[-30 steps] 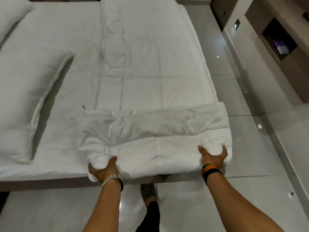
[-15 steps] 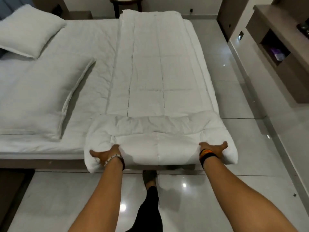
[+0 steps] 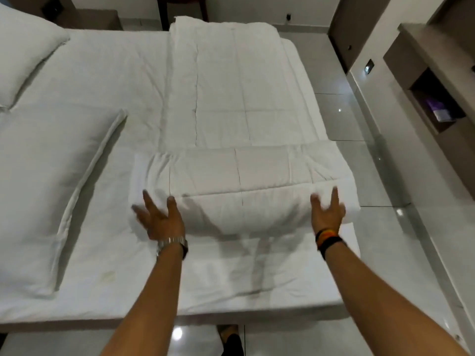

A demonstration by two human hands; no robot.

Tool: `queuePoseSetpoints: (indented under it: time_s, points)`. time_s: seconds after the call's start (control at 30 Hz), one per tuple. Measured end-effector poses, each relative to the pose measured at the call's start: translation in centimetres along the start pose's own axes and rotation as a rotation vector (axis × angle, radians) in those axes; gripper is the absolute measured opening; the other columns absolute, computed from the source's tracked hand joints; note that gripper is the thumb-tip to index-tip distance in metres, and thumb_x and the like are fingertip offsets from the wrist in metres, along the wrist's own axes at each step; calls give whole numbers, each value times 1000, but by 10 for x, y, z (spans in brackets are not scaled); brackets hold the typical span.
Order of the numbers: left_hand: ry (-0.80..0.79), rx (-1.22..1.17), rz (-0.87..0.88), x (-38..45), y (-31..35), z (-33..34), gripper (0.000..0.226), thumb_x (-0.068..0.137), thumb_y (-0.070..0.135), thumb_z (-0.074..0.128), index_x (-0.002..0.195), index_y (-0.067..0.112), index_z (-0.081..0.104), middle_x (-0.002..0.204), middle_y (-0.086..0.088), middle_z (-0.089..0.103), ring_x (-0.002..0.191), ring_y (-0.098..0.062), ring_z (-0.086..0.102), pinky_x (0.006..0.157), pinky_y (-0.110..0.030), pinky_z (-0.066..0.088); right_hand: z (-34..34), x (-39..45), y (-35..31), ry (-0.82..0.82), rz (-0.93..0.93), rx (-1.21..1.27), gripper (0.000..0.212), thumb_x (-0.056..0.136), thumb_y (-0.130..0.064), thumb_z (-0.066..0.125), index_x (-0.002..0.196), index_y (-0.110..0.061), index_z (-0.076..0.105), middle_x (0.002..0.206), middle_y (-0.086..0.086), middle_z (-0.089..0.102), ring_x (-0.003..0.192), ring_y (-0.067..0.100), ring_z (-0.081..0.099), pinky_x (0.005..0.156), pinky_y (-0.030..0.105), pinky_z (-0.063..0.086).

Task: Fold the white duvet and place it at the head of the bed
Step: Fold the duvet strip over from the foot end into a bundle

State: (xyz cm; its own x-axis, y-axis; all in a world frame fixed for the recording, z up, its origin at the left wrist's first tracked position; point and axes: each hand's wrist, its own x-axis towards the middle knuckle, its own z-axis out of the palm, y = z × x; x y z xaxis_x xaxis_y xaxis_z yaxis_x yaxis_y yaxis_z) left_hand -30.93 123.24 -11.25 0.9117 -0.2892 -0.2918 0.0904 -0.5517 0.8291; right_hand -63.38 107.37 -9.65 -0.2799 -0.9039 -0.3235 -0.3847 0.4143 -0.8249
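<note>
The white duvet lies as a long strip down the right side of the bed. Its near end is folded over into a thick roll lying across the strip. My left hand rests against the roll's left end with fingers spread, holding nothing. My right hand is at the roll's right end, fingers also spread and blurred. Neither hand grips the fabric.
Two white pillows, one flat and one at the far left corner, lie on the bed's left side. Glossy tile floor runs along the right. A wall shelf niche is at right; a dark stool stands beyond the bed.
The near end of the duvet has been rolled away from the bed's edge onto the strip. Both hands let go of it and now have spread fingers. The camera moved forward.
</note>
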Motion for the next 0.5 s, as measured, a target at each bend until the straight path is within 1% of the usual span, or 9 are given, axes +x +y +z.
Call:
queuePoseSetpoints:
  time_s: [0.07,0.1,0.13,0.2,0.3,0.33,0.4,0.47,0.5]
  points:
    - [5,27,-218,-10,-27,16,89,92,72,54,159,56,-2,170,-5,-24,158,-38,-7,119,-67,20,16,-1,34,-21,181,-14,95,92,-62,67,164,-48,7,172,22,-11,159,37,6,124,49,23]
    - [-20,-42,-313,-13,-36,24,97,87,77,56,157,59,-9,169,-6,-27,157,-41,-8,118,-69,17,27,4,41,-28,232,16,104,86,-70,67,162,-52,-1,171,20,-18,159,40,3,123,54,24]
    - [-40,-133,-359,-13,-42,34,106,83,78,60,156,58,-14,170,-7,-24,157,-40,-6,119,-69,17,38,13,45,-24,256,55,112,80,-75,67,160,-55,-8,170,18,-22,160,40,-2,123,59,25]
    - [-24,-280,-355,-5,-44,52,124,77,75,70,156,52,-23,172,-10,-12,158,-36,3,118,-69,24,60,34,39,20,287,122,124,74,-79,72,157,-57,-17,170,18,-25,159,39,-8,118,69,29]
    - [66,-347,-431,21,-29,83,150,57,80,82,155,47,-27,171,-18,-10,157,-39,10,117,-69,23,91,66,24,122,357,106,143,61,-79,82,157,-54,-21,168,22,-25,159,40,-4,119,67,27]
    - [79,-343,-464,29,-24,93,158,47,83,84,154,49,-27,170,-22,-10,155,-42,13,114,-70,22,99,73,21,142,362,77,148,57,-77,85,157,-53,-21,168,22,-23,159,39,0,121,64,25]
    - [64,-279,-506,44,-21,107,168,32,86,85,151,53,-30,167,-27,-2,150,-48,25,110,-72,25,114,85,20,175,364,37,149,56,-69,91,158,-55,-18,168,23,-17,153,44,24,117,60,30]
    - [31,-176,-529,55,-26,117,166,36,81,88,148,55,-32,166,-26,7,145,-50,33,109,-71,30,126,91,26,198,361,20,146,61,-56,96,157,-58,-13,166,25,-6,134,47,48,110,56,40]
    - [29,-152,-530,59,-29,120,163,44,72,92,149,55,-31,166,-26,10,144,-49,36,109,-69,32,131,92,28,206,354,22,143,63,-48,97,158,-58,-10,164,26,0,128,46,52,106,53,44]
